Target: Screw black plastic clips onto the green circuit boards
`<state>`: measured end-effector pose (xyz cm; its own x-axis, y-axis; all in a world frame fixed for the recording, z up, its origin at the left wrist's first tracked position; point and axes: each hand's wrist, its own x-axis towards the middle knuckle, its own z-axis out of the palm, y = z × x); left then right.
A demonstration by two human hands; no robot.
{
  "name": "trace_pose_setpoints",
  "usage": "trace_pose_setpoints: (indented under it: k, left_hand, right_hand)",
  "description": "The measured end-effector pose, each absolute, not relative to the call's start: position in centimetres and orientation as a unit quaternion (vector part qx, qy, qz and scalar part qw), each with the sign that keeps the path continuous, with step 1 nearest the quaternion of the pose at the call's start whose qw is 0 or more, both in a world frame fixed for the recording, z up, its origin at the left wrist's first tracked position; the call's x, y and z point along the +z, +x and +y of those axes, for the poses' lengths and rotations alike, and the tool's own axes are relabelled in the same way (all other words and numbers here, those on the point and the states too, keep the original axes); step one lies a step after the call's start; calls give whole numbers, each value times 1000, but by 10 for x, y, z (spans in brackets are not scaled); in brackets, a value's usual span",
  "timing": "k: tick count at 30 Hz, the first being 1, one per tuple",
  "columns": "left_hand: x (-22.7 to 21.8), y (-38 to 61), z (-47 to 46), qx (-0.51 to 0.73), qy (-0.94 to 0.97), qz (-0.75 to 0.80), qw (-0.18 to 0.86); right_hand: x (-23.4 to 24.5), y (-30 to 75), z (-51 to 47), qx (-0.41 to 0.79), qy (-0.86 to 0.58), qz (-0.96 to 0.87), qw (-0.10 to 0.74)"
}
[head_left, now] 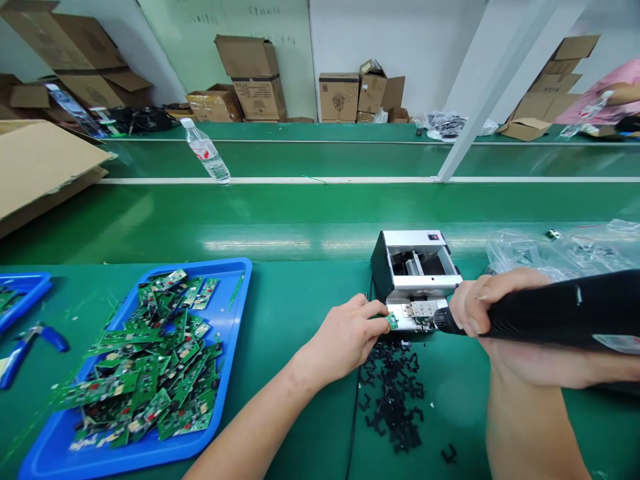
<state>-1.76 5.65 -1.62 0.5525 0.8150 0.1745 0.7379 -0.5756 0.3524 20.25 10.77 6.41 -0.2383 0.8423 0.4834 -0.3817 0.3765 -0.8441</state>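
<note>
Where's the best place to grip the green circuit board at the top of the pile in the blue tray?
Pinch the green circuit board by its long edges from above: it lies atop the pile in the blue tray, so those edges stand free, and its face carries components.

nothing here can be read clearly. dark lettering high on the far wall is too blurred to make out, and so are the round dark logo on a cardboard carton, the red marks on the label of a plastic water bottle, and the pale label on the black handheld tool
</note>
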Motion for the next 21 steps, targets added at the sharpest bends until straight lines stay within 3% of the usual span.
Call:
trace_pose_setpoints:
  k: [13,21]
  left_hand:
    - [-17,-16,56,150,874,450,107]
    - [-12,-15,55,140,874,453,106]
  right_hand:
    - [67,198,100,529,-214,-607,553]
    - [66,196,99,583,-120,-593,542]
